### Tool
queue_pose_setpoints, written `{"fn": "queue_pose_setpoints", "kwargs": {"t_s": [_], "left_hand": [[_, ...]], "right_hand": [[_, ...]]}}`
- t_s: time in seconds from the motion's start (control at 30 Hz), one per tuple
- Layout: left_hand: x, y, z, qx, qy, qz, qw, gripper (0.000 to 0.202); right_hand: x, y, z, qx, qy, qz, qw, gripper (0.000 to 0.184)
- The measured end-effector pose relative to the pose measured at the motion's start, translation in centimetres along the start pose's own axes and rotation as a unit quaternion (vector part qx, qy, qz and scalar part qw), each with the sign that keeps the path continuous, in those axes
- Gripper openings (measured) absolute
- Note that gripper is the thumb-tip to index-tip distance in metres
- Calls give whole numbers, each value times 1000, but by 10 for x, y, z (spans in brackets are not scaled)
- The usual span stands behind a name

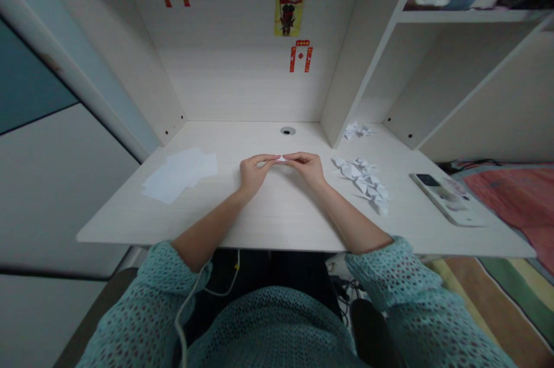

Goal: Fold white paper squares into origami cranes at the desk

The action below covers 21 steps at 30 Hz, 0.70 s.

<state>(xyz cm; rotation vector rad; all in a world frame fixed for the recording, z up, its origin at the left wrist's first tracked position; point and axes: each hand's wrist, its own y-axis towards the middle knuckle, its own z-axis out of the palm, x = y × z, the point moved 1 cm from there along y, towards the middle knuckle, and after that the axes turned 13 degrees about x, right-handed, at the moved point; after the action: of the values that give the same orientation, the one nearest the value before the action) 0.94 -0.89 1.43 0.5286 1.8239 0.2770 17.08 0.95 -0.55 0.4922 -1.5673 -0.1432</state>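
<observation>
Between my two hands, over the middle of the desk, is a small folded piece of white paper (281,158). My left hand (255,172) pinches its left side, thumb and fingers pressed together. From the right, my right hand (308,166) pinches the other side in the same way. The fingers cover most of the paper, so its folded shape is hard to make out. Loose white paper sheets (182,172) lie spread flat to the left of my left hand. Beside my right hand is a pile of folded white paper pieces (363,180).
More folded paper (358,130) sits farther back, by the upright panel (367,51). A phone (448,199) lies on the right part of the white desk (272,224). A round cable hole (288,131) is near the back wall. A white cable (184,310) hangs at my left arm.
</observation>
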Motion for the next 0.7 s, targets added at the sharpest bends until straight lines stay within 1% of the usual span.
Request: {"fn": "queue_pose_setpoints", "kwargs": {"t_s": [0.1, 0.23, 0.57, 0.7], "left_hand": [[-1, -1, 0, 0, -1, 16, 1000, 14], [0, -1, 1, -6, -4, 37, 999, 13], [0, 0, 2, -19, -14, 13, 1000, 12], [0, 0, 3, -13, -16, 27, 999, 11]], "right_hand": [[-1, 0, 1, -8, 20, 14, 1000, 20], [-1, 0, 2, -14, 24, 14, 1000, 18], [0, 0, 3, -27, 26, 7, 999, 24], [-4, 1, 2, -38, 8, 13, 999, 24]]}}
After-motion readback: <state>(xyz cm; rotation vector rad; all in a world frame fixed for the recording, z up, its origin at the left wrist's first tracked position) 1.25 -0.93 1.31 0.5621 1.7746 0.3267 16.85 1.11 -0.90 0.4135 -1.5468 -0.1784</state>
